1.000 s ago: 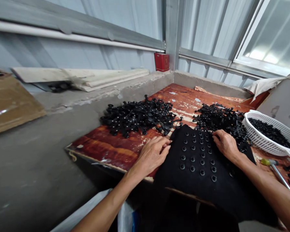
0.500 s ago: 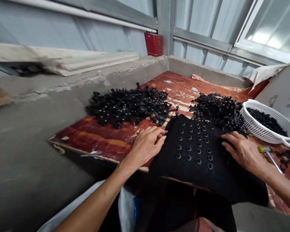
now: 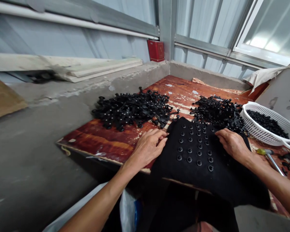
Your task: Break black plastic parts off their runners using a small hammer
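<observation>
A black cloth (image 3: 203, 174) lies over the front edge of a worn red-brown board (image 3: 106, 141), with several small black round parts (image 3: 194, 148) set in rows on it. My left hand (image 3: 148, 146) rests at the cloth's left edge, its fingers curled together against the fabric. On the cloth's right side sits my right hand (image 3: 232, 143), its fingers bent and pressed down next to the rows. I cannot make out anything held in either hand.
Two heaps of black plastic parts lie on the board, one at the left (image 3: 134, 108) and one at the back right (image 3: 217, 111). A white basket (image 3: 258, 130) holds more parts. A screwdriver (image 3: 270, 156) lies at the right. A red box (image 3: 155, 50) stands in the corner.
My right hand drew back to the right and then returned to the edge of the rows. My left hand kept its place on the cloth's edge. The view shifted slightly.
</observation>
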The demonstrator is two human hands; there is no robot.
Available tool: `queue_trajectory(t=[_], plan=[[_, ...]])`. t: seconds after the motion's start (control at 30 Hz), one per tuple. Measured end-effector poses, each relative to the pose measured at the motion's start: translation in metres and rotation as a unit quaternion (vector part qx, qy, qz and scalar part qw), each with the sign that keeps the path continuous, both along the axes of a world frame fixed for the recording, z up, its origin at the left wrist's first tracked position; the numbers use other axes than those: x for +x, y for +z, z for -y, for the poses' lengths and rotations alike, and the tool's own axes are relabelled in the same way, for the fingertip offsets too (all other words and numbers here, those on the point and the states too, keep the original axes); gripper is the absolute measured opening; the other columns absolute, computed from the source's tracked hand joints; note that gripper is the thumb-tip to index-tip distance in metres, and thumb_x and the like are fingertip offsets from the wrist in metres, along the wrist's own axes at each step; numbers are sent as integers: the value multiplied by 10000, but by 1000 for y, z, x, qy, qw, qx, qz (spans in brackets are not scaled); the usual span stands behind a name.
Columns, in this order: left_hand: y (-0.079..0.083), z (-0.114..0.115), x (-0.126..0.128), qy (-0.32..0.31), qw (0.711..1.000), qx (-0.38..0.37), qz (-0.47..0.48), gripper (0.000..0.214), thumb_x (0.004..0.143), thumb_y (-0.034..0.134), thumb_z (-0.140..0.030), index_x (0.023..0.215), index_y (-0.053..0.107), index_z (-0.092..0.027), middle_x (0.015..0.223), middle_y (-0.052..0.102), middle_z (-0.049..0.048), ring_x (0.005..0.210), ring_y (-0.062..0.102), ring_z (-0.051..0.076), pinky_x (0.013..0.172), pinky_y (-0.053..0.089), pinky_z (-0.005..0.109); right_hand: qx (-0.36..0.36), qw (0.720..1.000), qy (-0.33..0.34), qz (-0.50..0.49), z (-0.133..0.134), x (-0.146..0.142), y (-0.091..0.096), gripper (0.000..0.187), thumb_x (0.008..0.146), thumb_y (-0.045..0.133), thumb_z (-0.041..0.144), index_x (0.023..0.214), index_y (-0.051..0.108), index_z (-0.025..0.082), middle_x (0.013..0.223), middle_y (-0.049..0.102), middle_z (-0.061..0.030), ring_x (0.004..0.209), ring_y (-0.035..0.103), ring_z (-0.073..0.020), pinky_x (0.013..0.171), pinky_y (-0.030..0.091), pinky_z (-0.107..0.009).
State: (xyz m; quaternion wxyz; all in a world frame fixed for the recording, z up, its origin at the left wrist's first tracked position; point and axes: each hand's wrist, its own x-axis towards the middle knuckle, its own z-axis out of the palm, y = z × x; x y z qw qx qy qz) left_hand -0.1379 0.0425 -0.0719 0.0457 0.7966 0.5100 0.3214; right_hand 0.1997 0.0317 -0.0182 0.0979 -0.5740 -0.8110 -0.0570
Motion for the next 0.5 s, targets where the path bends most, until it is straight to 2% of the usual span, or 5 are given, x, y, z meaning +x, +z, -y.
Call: queue_trajectory(t=[0.1, 0.33, 0.5], plan=[[0, 0, 1, 3, 1000, -5, -2, 147, 871, 507, -215, 926, 640, -185, 857, 673, 41, 817, 618, 196, 760, 466, 326, 4, 1000, -9, -15, -10, 1, -1, 218, 962, 569, 308, 1114, 624, 163, 1045, 652, -56, 893, 641, -172, 806, 545, -377], [-1, 0, 0, 0, 1000, -1, 0, 148, 875, 500, -210, 933, 634, -185, 873, 675, 44, 823, 619, 192, 756, 466, 319, -39, 999, 3, -13, -13, -2, 3, 194, 951, 588, 318, 1041, 643, 155, 997, 662, -46, 863, 646, -165, 793, 547, -372], [1, 1, 1, 3, 1000, -6, 0, 142, 879, 507, -227, 926, 636, -190, 864, 675, 39, 824, 615, 195, 769, 465, 328, -18, 999, -21, -35, -13, -7, 3, 208, 959, 575, 322, 1078, 639, 163, 1001, 661, -46, 854, 646, -164, 786, 548, -367]])
